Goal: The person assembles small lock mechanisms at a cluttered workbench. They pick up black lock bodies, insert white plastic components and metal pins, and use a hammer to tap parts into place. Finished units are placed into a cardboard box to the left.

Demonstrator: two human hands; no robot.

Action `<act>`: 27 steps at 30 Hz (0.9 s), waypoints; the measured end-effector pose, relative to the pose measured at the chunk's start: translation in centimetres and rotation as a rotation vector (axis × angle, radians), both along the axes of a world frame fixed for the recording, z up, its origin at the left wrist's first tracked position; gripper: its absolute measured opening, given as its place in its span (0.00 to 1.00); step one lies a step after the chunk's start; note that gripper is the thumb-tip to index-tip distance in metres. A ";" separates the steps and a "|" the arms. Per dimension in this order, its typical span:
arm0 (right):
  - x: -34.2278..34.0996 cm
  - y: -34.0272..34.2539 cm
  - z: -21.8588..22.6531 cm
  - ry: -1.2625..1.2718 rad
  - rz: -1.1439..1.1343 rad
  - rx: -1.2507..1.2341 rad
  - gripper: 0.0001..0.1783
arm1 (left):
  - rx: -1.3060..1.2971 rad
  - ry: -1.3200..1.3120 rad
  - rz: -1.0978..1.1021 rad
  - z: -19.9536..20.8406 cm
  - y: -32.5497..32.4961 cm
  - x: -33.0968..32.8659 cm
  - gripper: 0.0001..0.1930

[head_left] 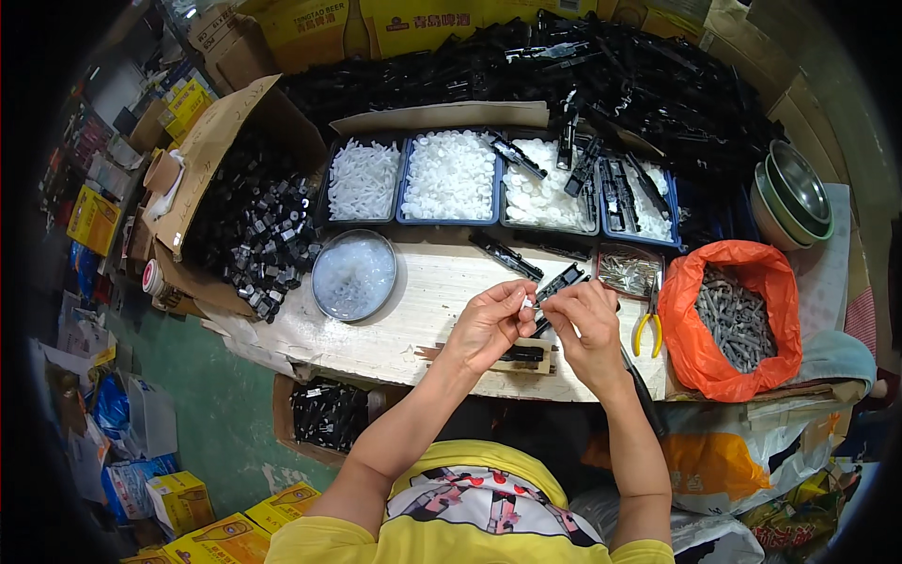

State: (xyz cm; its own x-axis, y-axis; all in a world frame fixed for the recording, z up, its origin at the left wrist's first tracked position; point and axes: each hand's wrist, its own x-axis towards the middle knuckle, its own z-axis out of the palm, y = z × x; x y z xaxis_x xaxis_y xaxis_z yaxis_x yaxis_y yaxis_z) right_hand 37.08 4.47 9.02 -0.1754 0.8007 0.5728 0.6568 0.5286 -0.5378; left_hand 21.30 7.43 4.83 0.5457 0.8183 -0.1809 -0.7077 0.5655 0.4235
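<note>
A small white part (527, 303) is sitting at the tips of the left hand (490, 324), whose thumb and fingers are pinching it. The right hand (587, 324) is curling just beside it, thumb and forefinger close together; whether they are also gripping it, I cannot tell.

Just beyond the fingers, a black part (562, 276) is lying on the table (427, 273); nearer the body, a black piece (522, 354) is resting at a wooden block (536, 368).

To the right of the fingers, a small tray (628, 296) is holding metal pins (628, 271), pliers (647, 334) are showing yellow handles, and a red bag (680, 343) is holding grey screws (738, 320). To their left, a round dish (393, 273) is holding translucent pieces (352, 273).

Farther out, four trays (449, 221) are holding white parts, with black parts lying across the two rightmost. Left of these, a cardboard box (211, 169), marked with writing, is holding black blocks (258, 226).

Beyond the trays, a heap (404, 80) of black parts is lying before yellow cartons (418, 38), which are bearing printed lettering and a bottle picture.
</note>
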 end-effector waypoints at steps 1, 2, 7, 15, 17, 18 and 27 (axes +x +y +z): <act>-0.1 0.0 0.0 0.005 -0.001 -0.001 0.07 | 0.002 -0.004 0.002 -0.1 -0.1 0.0 0.09; -0.3 0.0 0.0 0.011 -0.003 -0.003 0.07 | 0.004 -0.007 0.003 -0.1 -0.1 -0.1 0.09; -0.9 -0.2 0.0 0.037 -0.009 -0.022 0.07 | 0.026 -0.030 0.023 -0.2 -0.5 -0.3 0.09; -2.1 -0.8 -1.0 0.141 -0.039 -0.041 0.06 | 0.151 0.251 0.105 0.8 -2.1 -0.5 0.11; -2.3 -1.0 -1.1 0.159 -0.023 -0.054 0.06 | 0.163 0.284 0.105 0.8 -2.2 -0.9 0.10; -2.3 -1.1 -1.2 0.168 -0.016 -0.060 0.06 | 0.169 0.300 0.105 0.8 -2.2 -1.1 0.10; -2.2 -1.5 -2.1 0.451 0.078 -0.315 0.05 | 0.228 0.243 0.072 0.5 -3.3 -2.3 0.08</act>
